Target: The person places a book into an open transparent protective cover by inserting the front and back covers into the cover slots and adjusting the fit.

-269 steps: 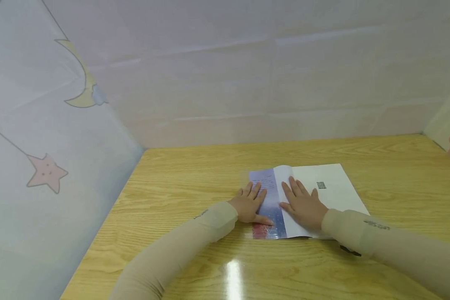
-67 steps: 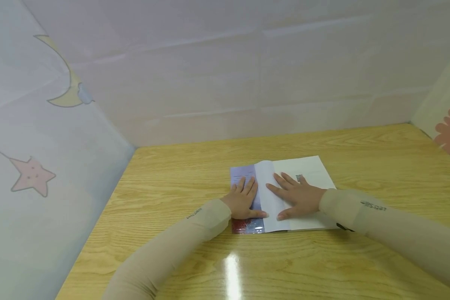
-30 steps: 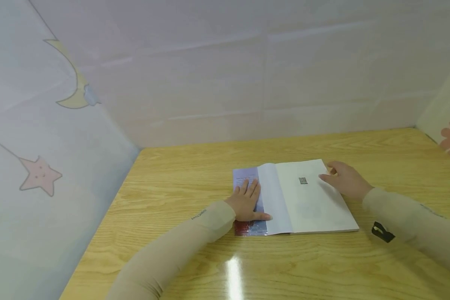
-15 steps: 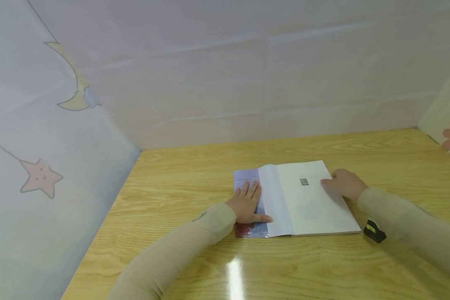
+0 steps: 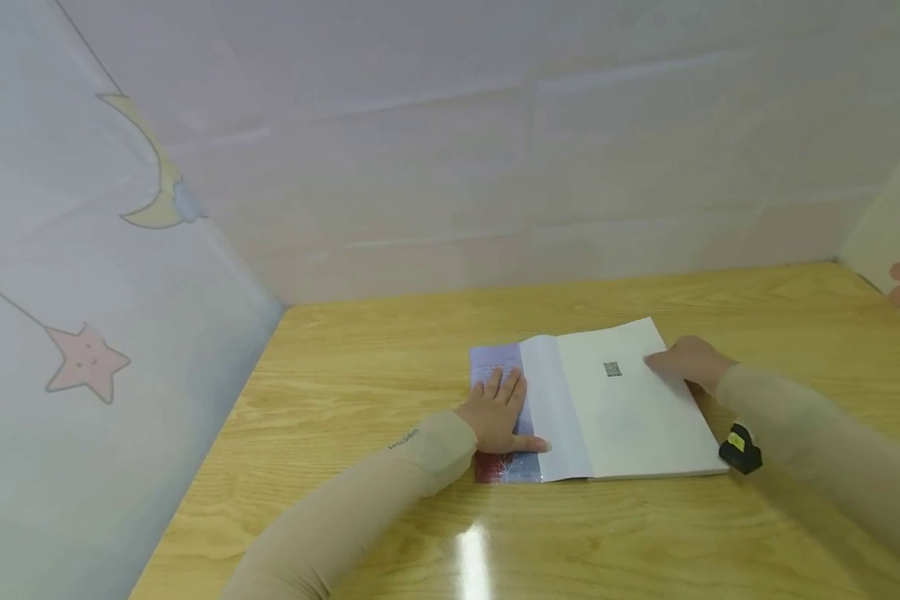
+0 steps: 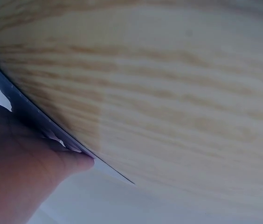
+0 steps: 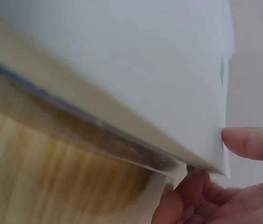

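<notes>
An open book lies on the wooden table, its white page marked with a small QR code. Its purple-blue cover flap is folded out to the left, beside a white strip. My left hand rests with spread fingers on the flap; its thumb reaches onto the white strip. At the book's right edge, my right hand grips the pages, thumb on top and fingers curled below, as the right wrist view shows. Clear film sticks out under the book's edge there. The far right corner looks slightly raised.
The wooden table reaches back to a pale wall sheet. A printed star and moon decorate the left wall. A black device with a yellow mark sits under the right wrist, beside the book's near right corner.
My right hand has gone from lying flat on the page to gripping the book's right edge, whose far corner has risen a little. My left hand stays on the flap.
</notes>
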A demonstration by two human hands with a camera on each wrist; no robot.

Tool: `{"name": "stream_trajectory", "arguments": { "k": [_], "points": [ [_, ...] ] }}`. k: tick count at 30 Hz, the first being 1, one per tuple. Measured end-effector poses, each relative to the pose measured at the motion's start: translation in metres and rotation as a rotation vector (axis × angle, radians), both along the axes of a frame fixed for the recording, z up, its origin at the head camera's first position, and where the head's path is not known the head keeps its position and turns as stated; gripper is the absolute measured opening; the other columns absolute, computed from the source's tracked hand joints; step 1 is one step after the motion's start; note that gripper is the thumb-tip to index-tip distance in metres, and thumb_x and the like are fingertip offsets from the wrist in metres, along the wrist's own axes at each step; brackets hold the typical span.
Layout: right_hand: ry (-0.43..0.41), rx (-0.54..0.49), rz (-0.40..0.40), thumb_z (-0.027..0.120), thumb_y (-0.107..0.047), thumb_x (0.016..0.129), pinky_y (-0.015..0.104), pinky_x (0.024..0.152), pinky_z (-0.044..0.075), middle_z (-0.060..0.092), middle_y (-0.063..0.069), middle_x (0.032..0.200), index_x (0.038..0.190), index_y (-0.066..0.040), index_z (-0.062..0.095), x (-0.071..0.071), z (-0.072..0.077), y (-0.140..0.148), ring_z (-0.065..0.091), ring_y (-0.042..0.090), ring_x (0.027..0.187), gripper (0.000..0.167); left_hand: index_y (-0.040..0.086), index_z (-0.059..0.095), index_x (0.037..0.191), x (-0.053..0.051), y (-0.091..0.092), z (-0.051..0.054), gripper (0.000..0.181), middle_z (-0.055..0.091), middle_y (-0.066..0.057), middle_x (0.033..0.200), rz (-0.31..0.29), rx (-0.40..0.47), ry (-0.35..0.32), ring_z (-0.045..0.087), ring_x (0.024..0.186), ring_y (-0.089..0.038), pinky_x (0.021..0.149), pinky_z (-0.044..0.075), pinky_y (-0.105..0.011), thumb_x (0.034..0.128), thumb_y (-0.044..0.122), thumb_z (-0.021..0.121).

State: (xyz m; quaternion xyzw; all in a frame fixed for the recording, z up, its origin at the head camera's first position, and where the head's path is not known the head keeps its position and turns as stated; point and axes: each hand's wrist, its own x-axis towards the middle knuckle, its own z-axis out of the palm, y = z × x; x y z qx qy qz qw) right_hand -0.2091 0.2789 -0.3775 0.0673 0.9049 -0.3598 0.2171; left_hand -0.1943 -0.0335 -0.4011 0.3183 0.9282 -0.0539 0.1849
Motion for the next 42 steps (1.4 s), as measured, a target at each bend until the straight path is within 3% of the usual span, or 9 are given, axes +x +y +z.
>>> {"name": "stream_trajectory", "arguments": {
  "k": [3,6,11,18,32,42],
  "points": [
    [-0.003,-0.083,-0.015,0.048,-0.025,0.100,0.035,0.066,0.051,0.059,0.013,0.082,0.108,0.020,0.051,0.002,0.008,-0.001,0.056,0.022,0.072,0.046,0.008,0.006,0.157,0.000,0.000,-0.001,0.100,0.000,-0.009,0.163,0.003,0.002,0.000,-0.002,0.148,-0.029,0.117,0.014,-0.044,0.0898,0.073,0.041],
    [-0.011,-0.164,0.008,0.042,-0.023,0.103,0.032,0.062,0.052,0.061,0.002,0.076,0.110,0.017,0.053,0.003,0.019,-0.003,0.059,0.015,0.064,0.041,0.008,0.005,0.157,0.000,-0.002,-0.001,0.099,-0.002,-0.008,0.163,0.009,0.004,-0.011,-0.003,0.148,-0.029,0.117,0.013,-0.044,0.0902,0.072,0.041],
    [0.010,-0.239,0.078,0.037,-0.023,0.104,0.036,0.067,0.055,0.063,0.006,0.090,0.125,0.021,0.042,0.005,0.040,-0.008,0.063,0.018,0.073,0.048,0.009,0.004,0.157,-0.001,-0.005,-0.002,0.100,-0.003,-0.007,0.163,0.014,-0.002,-0.008,-0.004,0.148,-0.027,0.117,0.013,-0.043,0.0899,0.073,0.040],
    [0.073,-0.317,0.095,0.038,-0.028,0.105,0.038,0.068,0.055,0.063,0.009,0.095,0.129,0.019,0.041,0.007,0.059,-0.025,0.064,0.020,0.078,0.053,0.008,0.004,0.157,-0.005,-0.006,-0.006,0.101,-0.003,-0.008,0.163,0.016,0.002,-0.005,-0.004,0.148,-0.028,0.117,0.014,-0.044,0.0888,0.073,0.042],
    [0.229,-0.305,0.089,0.036,-0.039,0.106,0.038,0.063,0.056,0.064,0.021,0.106,0.132,0.012,0.044,0.014,0.068,-0.073,0.067,0.018,0.075,0.058,0.007,0.003,0.156,-0.015,-0.014,-0.014,0.105,-0.006,-0.009,0.162,0.020,0.059,-0.055,-0.007,0.147,-0.030,0.116,0.012,-0.049,0.0872,0.072,0.047],
    [0.278,-0.302,0.118,0.038,-0.034,0.106,0.037,0.058,0.056,0.063,0.027,0.109,0.132,0.014,0.044,0.010,0.073,-0.103,0.067,0.018,0.071,0.055,0.006,0.007,0.156,-0.018,-0.019,-0.015,0.106,-0.003,-0.011,0.162,0.031,0.102,-0.058,-0.005,0.147,-0.032,0.115,0.013,-0.051,0.0860,0.072,0.051]
  ]
}}
